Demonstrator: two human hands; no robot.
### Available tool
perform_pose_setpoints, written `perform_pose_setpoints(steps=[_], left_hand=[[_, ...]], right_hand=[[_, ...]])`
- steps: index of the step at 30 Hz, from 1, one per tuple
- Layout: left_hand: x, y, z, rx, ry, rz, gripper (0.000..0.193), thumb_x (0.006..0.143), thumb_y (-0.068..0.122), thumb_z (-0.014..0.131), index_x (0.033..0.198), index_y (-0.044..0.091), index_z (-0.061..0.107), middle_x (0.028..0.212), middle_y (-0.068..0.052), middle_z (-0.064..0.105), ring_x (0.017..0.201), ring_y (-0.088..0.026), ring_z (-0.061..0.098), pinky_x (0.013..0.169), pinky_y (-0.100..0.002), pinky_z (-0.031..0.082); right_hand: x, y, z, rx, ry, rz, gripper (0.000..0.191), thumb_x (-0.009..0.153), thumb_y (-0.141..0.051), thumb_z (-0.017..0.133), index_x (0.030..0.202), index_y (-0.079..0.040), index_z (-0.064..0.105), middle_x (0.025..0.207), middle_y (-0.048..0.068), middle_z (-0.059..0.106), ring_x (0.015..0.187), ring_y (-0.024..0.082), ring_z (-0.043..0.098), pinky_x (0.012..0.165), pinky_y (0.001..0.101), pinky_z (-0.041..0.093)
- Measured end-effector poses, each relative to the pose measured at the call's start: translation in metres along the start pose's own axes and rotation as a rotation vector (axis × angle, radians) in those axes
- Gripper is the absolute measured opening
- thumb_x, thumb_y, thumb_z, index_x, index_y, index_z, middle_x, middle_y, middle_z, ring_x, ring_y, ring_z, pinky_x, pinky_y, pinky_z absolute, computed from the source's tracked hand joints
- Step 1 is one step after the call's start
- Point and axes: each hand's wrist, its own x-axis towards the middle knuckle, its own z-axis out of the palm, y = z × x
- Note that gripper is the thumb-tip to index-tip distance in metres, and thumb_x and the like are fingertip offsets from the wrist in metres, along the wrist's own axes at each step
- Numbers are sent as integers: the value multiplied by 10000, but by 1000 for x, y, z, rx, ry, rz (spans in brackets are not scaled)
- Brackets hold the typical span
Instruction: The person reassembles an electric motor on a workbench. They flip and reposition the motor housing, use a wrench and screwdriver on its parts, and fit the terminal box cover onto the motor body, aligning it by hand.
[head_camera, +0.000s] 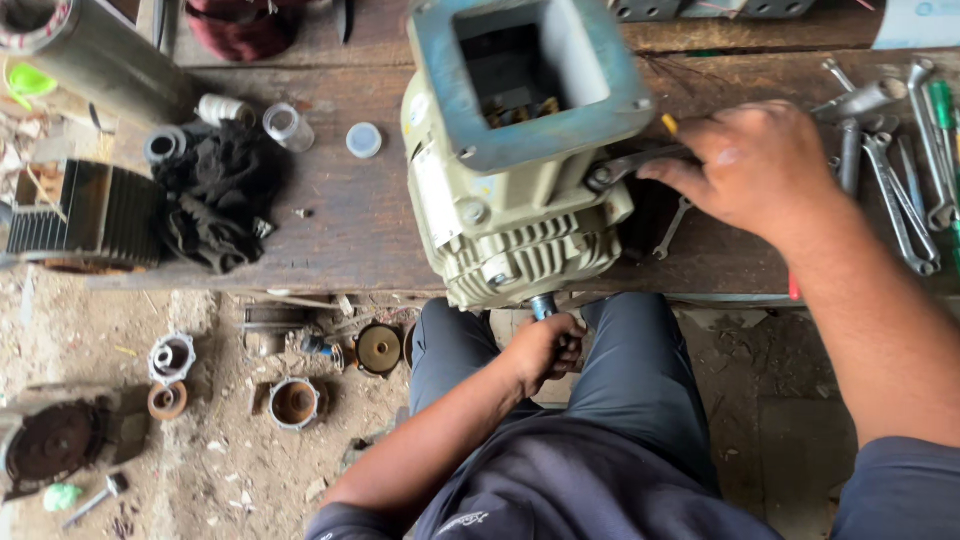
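Note:
A pale green electric motor (500, 215) with a blue-grey open terminal box (530, 80) stands on the wooden bench (340, 230). My right hand (755, 165) grips a grey wrench (625, 165) whose ring end sits on a bolt at the motor's right side. My left hand (545, 350) is closed around a blue-handled tool (543, 306) pressed up against the motor's front end, just below the bench edge.
Several wrenches (900, 170) lie at the bench's right end. A black rag (215, 195), a small glass jar (288, 127) and a white cap (364, 140) lie left of the motor. Rusty motor parts (295, 402) litter the dirt floor below.

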Motion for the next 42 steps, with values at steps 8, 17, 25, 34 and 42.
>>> perform_pose_setpoints(steps=[8, 17, 25, 34, 42], left_hand=[[9, -2, 8, -8, -2, 63, 187, 844, 299, 652, 802, 117, 635, 640, 2, 530, 504, -103, 466, 463, -259, 340], [-132, 65, -16, 1739, -69, 558, 632, 811, 747, 642, 969, 147, 764, 831, -73, 767, 850, -341, 751, 778, -443, 580], [-106, 193, 4, 1461, 467, 1990, 1245, 733, 784, 810, 1585, 117, 193, 1624, -305, 189, 1505, -519, 273, 1226, -682, 177], [-75, 175, 4, 1257, 453, 1931, 1296, 886, 478, 952, 1715, 278, -24, 1686, -259, 89, 1586, -460, 201, 1269, -526, 253], [-77, 175, 9, 1294, 508, 1949, 1328, 860, 549, 936, 1708, 269, -48, 1713, -258, 111, 1558, -461, 238, 1276, -566, 286]], right_hand=[[-16, 21, 18, 143, -4, 52, 538, 1013, -658, 593, 1144, -166, 769, 775, 111, 717, 789, 349, 733, 837, 527, 600], [-16, 16, 24, 115, 27, 101, 563, 951, -694, 604, 1128, -193, 792, 822, 133, 744, 816, 370, 738, 877, 540, 575], [-17, 11, 18, 188, 101, 77, 561, 961, -661, 599, 1131, -163, 795, 868, 144, 753, 846, 393, 725, 874, 563, 548], [-16, 12, 28, 87, -10, 97, 695, 985, -737, 497, 1233, -136, 743, 848, 180, 749, 846, 410, 732, 888, 575, 565], [-19, 7, 25, 90, -152, 162, 709, 978, -742, 489, 1250, -135, 733, 766, 142, 739, 737, 344, 748, 873, 557, 596]])
